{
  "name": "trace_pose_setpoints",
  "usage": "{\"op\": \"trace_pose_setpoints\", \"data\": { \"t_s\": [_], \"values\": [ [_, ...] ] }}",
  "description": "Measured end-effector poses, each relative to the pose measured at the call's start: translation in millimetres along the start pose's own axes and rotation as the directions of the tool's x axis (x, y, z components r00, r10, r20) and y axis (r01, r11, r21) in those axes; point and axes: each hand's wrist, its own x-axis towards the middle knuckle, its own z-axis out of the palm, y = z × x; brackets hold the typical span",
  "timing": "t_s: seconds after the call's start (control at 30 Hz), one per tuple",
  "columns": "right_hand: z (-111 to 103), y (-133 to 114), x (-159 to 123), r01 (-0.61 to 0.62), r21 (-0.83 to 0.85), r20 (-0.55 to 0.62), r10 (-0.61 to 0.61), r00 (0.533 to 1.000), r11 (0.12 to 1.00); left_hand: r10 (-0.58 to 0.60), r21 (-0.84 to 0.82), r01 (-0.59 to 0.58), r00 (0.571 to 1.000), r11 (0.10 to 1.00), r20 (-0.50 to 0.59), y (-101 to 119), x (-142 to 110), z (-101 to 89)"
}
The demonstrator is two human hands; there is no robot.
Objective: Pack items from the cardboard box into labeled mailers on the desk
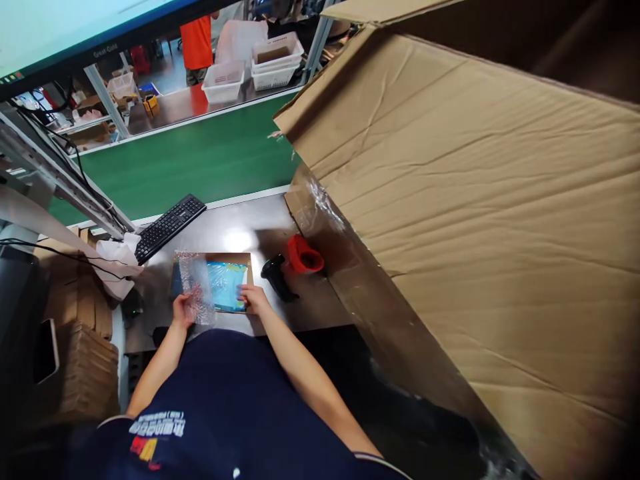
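- Your left hand (183, 311) grips loose bubble wrap (197, 288); your right hand (255, 299) rests open on a blue packet (227, 285).
- A slack grip lets wrap slip; sliding right risks bumping the barcode scanner (274, 277).

Navy short-sleeved shirt (225, 393), white-edged sleeves (375, 457), white lettering (157, 425), red and yellow chest logo (144, 448), bare hands (255, 299)

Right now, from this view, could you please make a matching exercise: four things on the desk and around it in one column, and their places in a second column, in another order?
Things:
1. bubble wrap
2. black handheld scanner
3. black keyboard
4. white plastic baskets

Places:
A. beyond the green conveyor belt
B. held in the left hand
C. beside the red cup-shaped object
D. on the desk, beyond the flat package

Pairs: 1-B, 2-C, 3-D, 4-A
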Motion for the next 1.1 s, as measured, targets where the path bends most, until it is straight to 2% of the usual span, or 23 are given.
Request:
{"op": "trace_pose_setpoints", "data": {
  "t_s": [0.1,0.17,0.3,0.4,0.47,0.53,0.63,0.7,0.8,0.97,1.1],
  "values": [
    [-3.9,0.6,3.9,0.099,-0.203,0.020,-0.097,0.995,0.974,-0.057,-0.073,0.057,0.998,0.996,-0.001,-0.6,-1.5,-0.2],
    [-10.5,-0.2,4.0,0.209,-0.336,0.055,-0.202,0.978,0.918,-0.094,-0.122,0.092,0.995,0.988,-0.013,-1.3,-2.8,-0.1],
    [-29.3,-2.3,1.0,0.455,-0.520,0.224,-0.398,0.890,0.723,-0.121,-0.175,0.112,0.991,0.978,-0.047,-4.4,-3.9,1.0],
    [-39.1,2.4,-1.2,0.580,-0.622,0.377,-0.448,0.811,0.526,-0.137,-0.179,0.123,0.988,0.976,-0.065,-7.2,-3.9,1.6],
    [-41.2,10.3,-1.9,0.611,-0.707,0.444,-0.449,0.775,0.355,-0.142,-0.190,0.128,0.988,0.973,-0.060,-8.9,-4.2,1.2],
    [-40.8,21.1,-1.4,0.605,-0.770,0.464,-0.472,0.750,0.203,-0.146,-0.248,0.132,0.988,0.960,-0.040,-10.5,-4.7,0.1],
    [-39.5,37.8,1.7,0.579,-0.805,0.411,-0.580,0.704,0.133,-0.172,-0.397,0.165,0.985,0.903,0.018,-12.9,-5.6,-2.4],
    [-38.9,45.6,4.7,0.599,-0.794,0.419,-0.620,0.664,0.105,-0.188,-0.477,0.190,0.981,0.858,0.053,-14.2,-6.1,-3.4],
    [-36.9,49.0,8.0,0.662,-0.748,0.524,-0.570,0.633,0.047,-0.194,-0.540,0.197,0.979,0.818,0.064,-15.3,-7.1,-3.1],
    [-30.7,40.7,7.0,0.674,-0.736,0.624,-0.437,0.648,-0.052,-0.189,-0.559,0.190,0.980,0.807,0.061,-13.6,-8.3,-0.5],
    [-27.6,35.0,9.0,0.706,-0.697,0.689,-0.387,0.613,-0.124,-0.192,-0.549,0.197,0.979,0.812,0.067,-10.8,-7.4,2.0]
  ]
}}
